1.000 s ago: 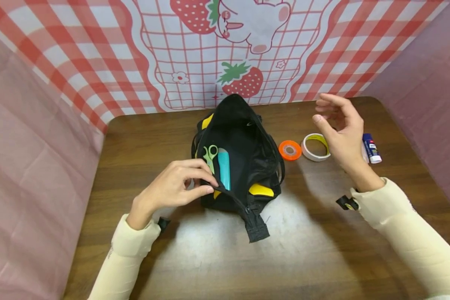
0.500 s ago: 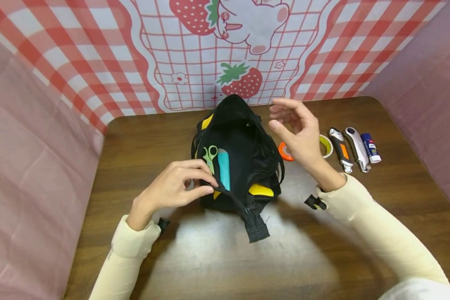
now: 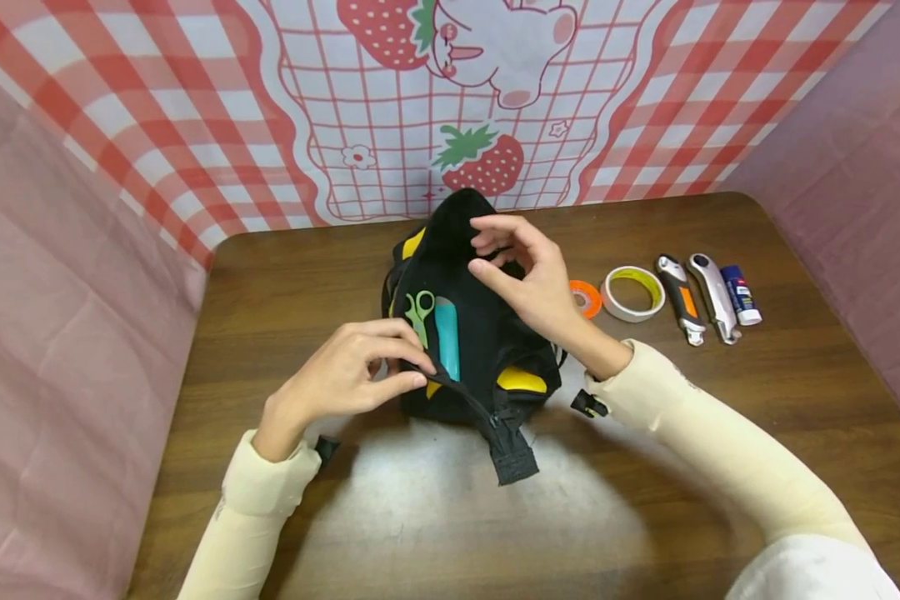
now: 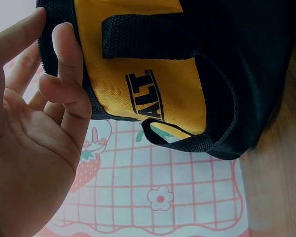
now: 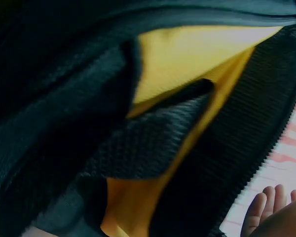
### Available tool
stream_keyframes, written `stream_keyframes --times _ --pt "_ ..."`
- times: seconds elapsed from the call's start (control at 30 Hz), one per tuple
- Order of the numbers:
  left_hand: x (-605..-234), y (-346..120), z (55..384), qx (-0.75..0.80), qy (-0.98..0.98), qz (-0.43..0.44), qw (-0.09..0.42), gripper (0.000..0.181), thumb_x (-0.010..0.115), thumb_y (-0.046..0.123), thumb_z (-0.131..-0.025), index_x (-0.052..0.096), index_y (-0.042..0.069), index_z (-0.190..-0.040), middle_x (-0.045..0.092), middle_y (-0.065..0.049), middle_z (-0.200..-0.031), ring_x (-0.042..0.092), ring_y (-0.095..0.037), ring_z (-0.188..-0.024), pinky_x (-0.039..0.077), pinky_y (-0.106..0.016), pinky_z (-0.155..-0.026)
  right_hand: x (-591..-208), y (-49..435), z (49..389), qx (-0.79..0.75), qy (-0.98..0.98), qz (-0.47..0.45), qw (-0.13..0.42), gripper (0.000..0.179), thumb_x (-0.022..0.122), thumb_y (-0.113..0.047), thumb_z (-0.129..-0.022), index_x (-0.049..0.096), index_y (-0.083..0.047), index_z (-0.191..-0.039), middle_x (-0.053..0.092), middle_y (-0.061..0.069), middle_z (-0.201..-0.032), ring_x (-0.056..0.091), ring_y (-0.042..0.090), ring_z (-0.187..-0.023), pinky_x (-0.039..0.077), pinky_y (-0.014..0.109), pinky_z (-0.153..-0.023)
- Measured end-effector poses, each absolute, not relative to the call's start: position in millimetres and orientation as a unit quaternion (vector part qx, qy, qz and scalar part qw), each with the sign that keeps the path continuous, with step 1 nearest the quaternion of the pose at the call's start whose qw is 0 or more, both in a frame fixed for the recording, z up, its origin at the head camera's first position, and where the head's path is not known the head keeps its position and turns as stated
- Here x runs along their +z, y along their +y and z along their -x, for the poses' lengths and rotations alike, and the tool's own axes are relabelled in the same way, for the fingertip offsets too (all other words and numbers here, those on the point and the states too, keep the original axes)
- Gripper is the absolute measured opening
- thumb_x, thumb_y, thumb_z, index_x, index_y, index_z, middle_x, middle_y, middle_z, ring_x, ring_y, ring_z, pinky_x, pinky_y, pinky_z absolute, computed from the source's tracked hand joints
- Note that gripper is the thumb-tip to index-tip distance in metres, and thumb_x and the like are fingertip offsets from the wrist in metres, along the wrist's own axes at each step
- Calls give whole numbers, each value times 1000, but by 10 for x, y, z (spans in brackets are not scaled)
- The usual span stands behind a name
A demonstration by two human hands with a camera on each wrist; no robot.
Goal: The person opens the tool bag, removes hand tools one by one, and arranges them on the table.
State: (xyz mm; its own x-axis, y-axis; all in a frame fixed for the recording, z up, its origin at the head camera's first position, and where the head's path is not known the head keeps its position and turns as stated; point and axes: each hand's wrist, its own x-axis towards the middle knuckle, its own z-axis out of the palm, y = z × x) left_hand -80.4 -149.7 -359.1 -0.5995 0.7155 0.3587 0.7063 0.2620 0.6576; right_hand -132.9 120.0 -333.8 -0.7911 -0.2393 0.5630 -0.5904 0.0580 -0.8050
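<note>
A black and yellow fabric bag (image 3: 438,408) stands in the middle of the table with its zipped mouth spread wide. My left hand (image 3: 352,367) pinches its near left zip edge between thumb and fingers. Inside lie light green scissors (image 3: 420,312) and a long turquoise object (image 3: 447,337) with a ribbed upper part. Over the right side of the opening hovers my right hand (image 3: 528,275), fingers loosely bent, with nothing held. Yellow lettered cloth (image 4: 153,89) and black straps show in the left wrist view. The right wrist view shows the zip edge close up.
Right of the bag lie an orange tape roll (image 3: 592,287), partly behind my right wrist, and a white tape roll (image 3: 618,312). Beyond them are a utility knife (image 3: 678,296) with orange trim, a silver cutter (image 3: 712,292) and a blue glue stick (image 3: 741,296).
My right hand has moved left from above the tape and knives to over the bag's opening, uncovering the tools at right. The left hand has stayed on the zip edge.
</note>
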Motion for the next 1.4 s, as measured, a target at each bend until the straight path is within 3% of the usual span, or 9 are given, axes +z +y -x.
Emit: stream_keyframes --times 0.17,0.27,0.47,0.73,1.4 --pt "-3594 -1514 796 409 795 -448 3 11 77 25 -93 79 25 -104 66 13 -104 50 -4 -63 42 -21 -54 -3313 1067 1338 609 -733 -286 100 42 68 16 -87 58 13 -128 62 33 -111 59 44 -100 51 30 -82" --pt "-3598 -1517 800 409 794 -450 1 10 77 26 -93 79 26 -103 66 14 -104 50 -4 -63 42 -20 -54 -3341 1019 1361 589 -756 -277 69 41 70 10 -89 59 11 -128 62 32 -113 60 45 -102 51 38 -84" --pt "-3586 -1515 806 409 793 -451 2 10 77 26 -93 79 26 -104 66 14 -103 49 -3 -62 42 -21 -54 -3767 1014 1605 540 -804 -249 29 42 78 -11 -91 64 -6 -130 66 16 -116 64 29 -105 54 43 -85" --pt "-3567 -1508 815 403 795 -453 1 11 77 26 -93 79 25 -104 67 12 -105 51 -8 -61 42 -20 -54 -4001 987 1664 492 -839 -230 23 45 82 -15 -88 65 -7 -129 66 12 -116 64 27 -104 55 44 -85" --pt "-3580 -1500 818 403 794 -454 -7 9 76 26 -94 79 26 -103 67 13 -105 50 -2 -63 42 -19 -54 -4336 906 1669 423 -888 -179 -18 57 89 -25 -81 64 -8 -130 64 12 -112 63 25 -95 53 38 -85"
